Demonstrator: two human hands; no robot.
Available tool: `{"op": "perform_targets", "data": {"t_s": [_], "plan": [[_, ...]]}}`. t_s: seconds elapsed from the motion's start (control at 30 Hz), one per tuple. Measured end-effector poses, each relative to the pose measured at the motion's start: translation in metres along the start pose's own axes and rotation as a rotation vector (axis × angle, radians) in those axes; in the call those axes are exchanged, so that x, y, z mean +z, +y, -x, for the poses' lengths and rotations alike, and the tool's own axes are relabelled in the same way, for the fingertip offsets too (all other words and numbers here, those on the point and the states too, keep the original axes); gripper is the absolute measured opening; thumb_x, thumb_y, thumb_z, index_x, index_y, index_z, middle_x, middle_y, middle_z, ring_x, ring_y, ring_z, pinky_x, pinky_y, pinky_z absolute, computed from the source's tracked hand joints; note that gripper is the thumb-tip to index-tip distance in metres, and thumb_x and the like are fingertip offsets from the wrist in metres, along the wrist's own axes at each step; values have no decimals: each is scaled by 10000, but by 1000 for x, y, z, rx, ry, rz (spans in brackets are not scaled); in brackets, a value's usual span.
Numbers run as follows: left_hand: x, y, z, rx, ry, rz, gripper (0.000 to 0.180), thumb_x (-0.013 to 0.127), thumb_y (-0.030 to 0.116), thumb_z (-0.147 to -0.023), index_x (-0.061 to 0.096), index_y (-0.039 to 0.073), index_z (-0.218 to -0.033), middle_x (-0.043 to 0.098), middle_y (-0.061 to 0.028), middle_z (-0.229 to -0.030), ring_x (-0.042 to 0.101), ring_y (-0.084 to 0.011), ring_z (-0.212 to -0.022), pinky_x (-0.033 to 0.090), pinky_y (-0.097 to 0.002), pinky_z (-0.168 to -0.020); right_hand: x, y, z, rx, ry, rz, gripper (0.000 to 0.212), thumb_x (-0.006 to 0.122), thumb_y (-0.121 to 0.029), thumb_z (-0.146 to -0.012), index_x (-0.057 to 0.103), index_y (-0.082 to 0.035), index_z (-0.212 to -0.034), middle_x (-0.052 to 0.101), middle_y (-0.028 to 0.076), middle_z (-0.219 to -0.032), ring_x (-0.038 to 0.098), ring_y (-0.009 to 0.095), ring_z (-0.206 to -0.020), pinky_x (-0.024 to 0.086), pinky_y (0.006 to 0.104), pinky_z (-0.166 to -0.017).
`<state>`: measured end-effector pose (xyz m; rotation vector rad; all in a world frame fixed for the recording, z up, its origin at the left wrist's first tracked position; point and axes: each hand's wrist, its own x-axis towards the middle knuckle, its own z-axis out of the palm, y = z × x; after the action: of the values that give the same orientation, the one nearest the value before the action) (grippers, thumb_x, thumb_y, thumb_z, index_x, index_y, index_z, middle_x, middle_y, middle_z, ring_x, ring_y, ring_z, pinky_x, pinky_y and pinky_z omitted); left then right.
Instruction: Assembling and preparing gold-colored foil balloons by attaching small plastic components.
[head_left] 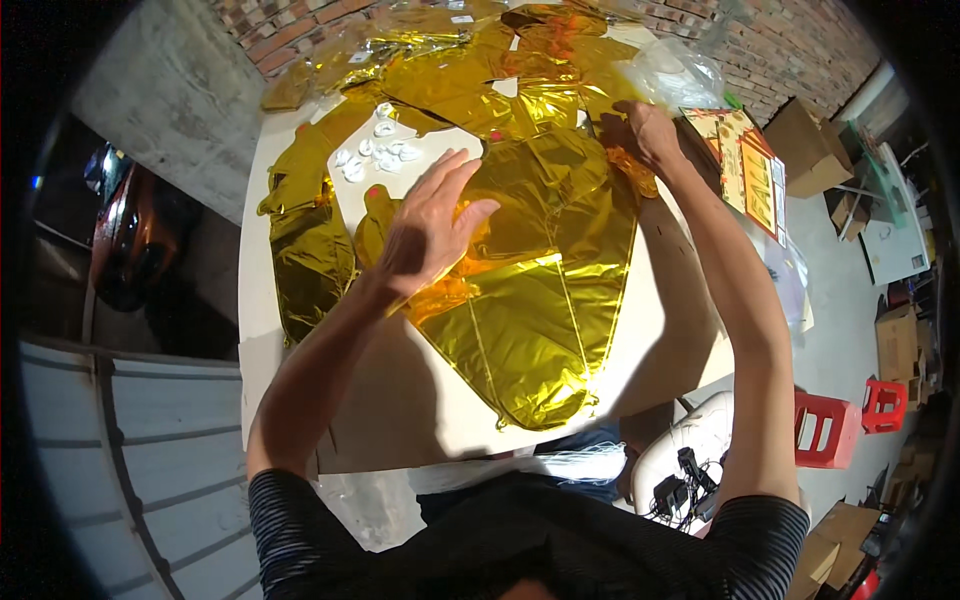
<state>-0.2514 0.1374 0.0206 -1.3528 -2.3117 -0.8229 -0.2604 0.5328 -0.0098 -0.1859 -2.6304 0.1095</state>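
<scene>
A large gold foil balloon point(540, 300) lies flat and uninflated on the white table point(390, 420), its narrow end toward me. My left hand point(425, 225) is over its left side, fingers stretched out and thumb apart, holding nothing. Under that wrist lies a crumpled orange-gold part point(440, 297). My right hand point(652, 135) is at the balloon's far right edge with its fingers curled in. What they pinch, if anything, is hidden. Beside the right wrist sticks out another orange foil piece point(632, 172).
More gold foil point(430, 75) is spread at the far side, with another piece point(305, 250) at left. Small white coiled pieces point(375, 155) lie between them. Clear plastic bags point(680, 75) and a printed yellow-red sheet point(745, 175) are at far right. Red stools point(825, 430) stand on the floor.
</scene>
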Motion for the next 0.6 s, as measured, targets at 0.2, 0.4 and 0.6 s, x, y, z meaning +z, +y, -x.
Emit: {"op": "perform_targets", "data": {"t_s": [0.2,0.4,0.6], "plan": [[24,16,-35,89,12,66,367,691,290,-903,643,-19,-1096,686,-182,-1054,634,-375,-1010,523,-437,-858,5,-33,-32,14,-231,260,214,603,-284,-885,673,-85,-924,704,190,-883,694,339,-881,559,450,-754],[39,15,-52,40,-183,31,323,646,301,-927,674,-2,-1037,692,-179,-993,639,-369,-973,514,-438,-846,-9,-51,-39,38,-280,310,244,632,-223,-858,672,-65,-1039,715,178,-1004,702,346,-948,572,431,-797],[39,21,-72,43,-232,67,347,636,313,-937,685,-8,-1061,698,-191,-1031,641,-365,-1004,504,-433,-878,-22,40,-61,198,-169,101,254,686,-237,-797,713,13,-835,708,243,-842,705,374,-784,561,455,-723]]}}
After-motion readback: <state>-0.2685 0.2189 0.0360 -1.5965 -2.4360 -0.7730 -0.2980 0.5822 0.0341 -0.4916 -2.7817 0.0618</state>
